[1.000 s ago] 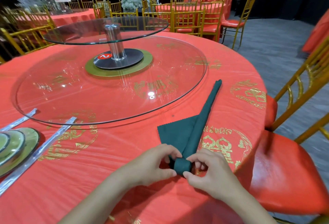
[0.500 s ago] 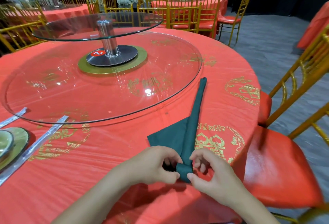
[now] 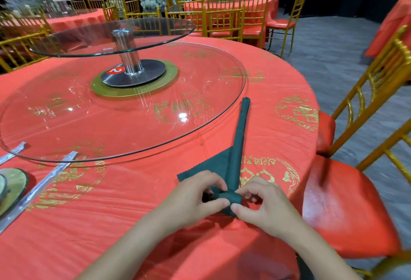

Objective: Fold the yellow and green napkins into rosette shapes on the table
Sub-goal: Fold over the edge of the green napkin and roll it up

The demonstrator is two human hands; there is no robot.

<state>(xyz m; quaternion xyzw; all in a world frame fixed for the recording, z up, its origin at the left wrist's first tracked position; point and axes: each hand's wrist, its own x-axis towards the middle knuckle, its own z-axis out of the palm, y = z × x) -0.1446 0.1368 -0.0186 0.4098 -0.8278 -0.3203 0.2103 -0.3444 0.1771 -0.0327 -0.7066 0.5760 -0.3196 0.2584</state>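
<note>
Cloth is gripped between both hands: the near end of a dark green fabric napkin is wound into a tight coil. The coil is pinched from one side by the left hand, whose thumb and curled fingers are closed on it. From the other side it is pinched by the thumb and forefinger of the right hand, with the remaining fingers loosely bent behind.

From the coil, the napkin's rolled strip is stretched straight away from the hands. Its far tip is laid just beside the rim of a large round clear glass turntable. A flat triangular flap with a scalloped edge is spread just beyond the left hand's knuckles. The napkin is rested on a round table covered in red cloth with gold print, near the edge closest to the person.

Well beyond the hands, a smaller glass disc is carried above the turntable on a polished steel post. Far out from the left hand, two long silver-wrapped strips and a round greenish plate are laid. Just outside the right hand, a gold-framed chair with a red cushion is placed against the table.
</note>
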